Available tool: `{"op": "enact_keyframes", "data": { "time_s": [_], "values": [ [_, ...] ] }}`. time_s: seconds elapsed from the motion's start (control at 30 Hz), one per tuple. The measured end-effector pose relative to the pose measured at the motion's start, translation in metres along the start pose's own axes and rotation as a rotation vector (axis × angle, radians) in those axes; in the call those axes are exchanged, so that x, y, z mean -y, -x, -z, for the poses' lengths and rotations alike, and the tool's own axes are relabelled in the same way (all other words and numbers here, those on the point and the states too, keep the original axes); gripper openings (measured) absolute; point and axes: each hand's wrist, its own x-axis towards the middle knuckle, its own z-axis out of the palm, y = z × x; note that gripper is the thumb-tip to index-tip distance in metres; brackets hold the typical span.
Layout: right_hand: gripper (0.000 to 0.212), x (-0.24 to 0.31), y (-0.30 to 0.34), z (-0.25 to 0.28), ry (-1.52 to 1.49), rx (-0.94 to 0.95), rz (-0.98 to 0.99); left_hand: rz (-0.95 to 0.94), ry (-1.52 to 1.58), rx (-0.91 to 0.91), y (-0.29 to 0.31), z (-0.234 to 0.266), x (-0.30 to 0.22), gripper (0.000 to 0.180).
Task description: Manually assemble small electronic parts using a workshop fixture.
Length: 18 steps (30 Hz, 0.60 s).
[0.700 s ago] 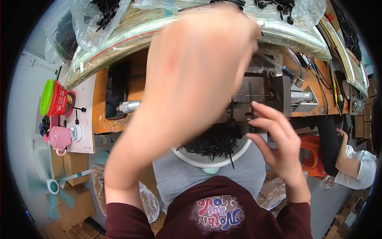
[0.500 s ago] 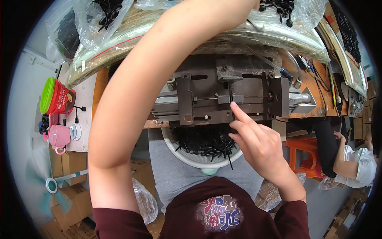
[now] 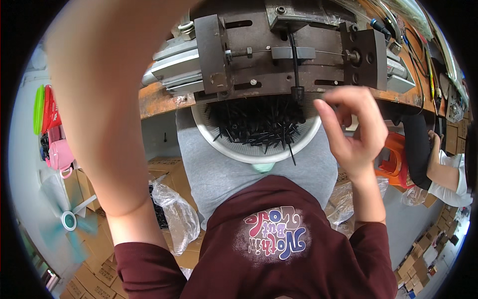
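Note:
A thin black plastic rod [image 3: 295, 70] with a knobbed lower end sits in a dark metal clamping fixture [image 3: 259, 67], crossing the small grey block [image 3: 280, 53] at its middle. Just right of the knob is my right hand [image 3: 359, 130]. Its index finger and thumb are bent but apart, with nothing seen between them, and it does not touch the rod. My left arm [image 3: 112, 99] reaches up past the fixture's left side, blurred. The left hand lies beyond the top edge. Below the fixture, a white basket [image 3: 249, 158] on my lap holds many similar black rods [image 3: 259, 119].
The wooden bench edge [image 3: 162, 102] runs under the fixture. Cables and hoses [image 3: 416, 47] lie at the right, and a pink cup [image 3: 60, 154] is at far left. A fan [image 3: 68, 220] stands lower left. Another person [image 3: 443, 169] sits at the right by an orange stool [image 3: 393, 159].
My right hand has drawn off the rod to the right. The rod's knobbed end now shows. My left arm has shifted left, its hand out of view. The view has tilted down.

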Motion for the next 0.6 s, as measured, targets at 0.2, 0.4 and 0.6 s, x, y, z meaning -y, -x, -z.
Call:
{"op": "enact_keyframes", "data": {
  "time_s": [0.2,0.4,0.6],
  "values": [
    [0.012,-0.047,0.103,-0.066,0.094,0.292,-0.409,0.167,0.129,0.055,0.073,-0.011,-0.032,0.021],
    [0.024,-0.074,0.124,-0.128,0.3,0.499,-0.462,0.233,-0.048,0.026,0.114,-0.03,-0.043,0.027],
    [0.023,-0.082,0.128,-0.135,0.156,0.418,-0.628,0.222,-0.261,0.102,0.121,-0.055,-0.043,0.027]
  ]
}}
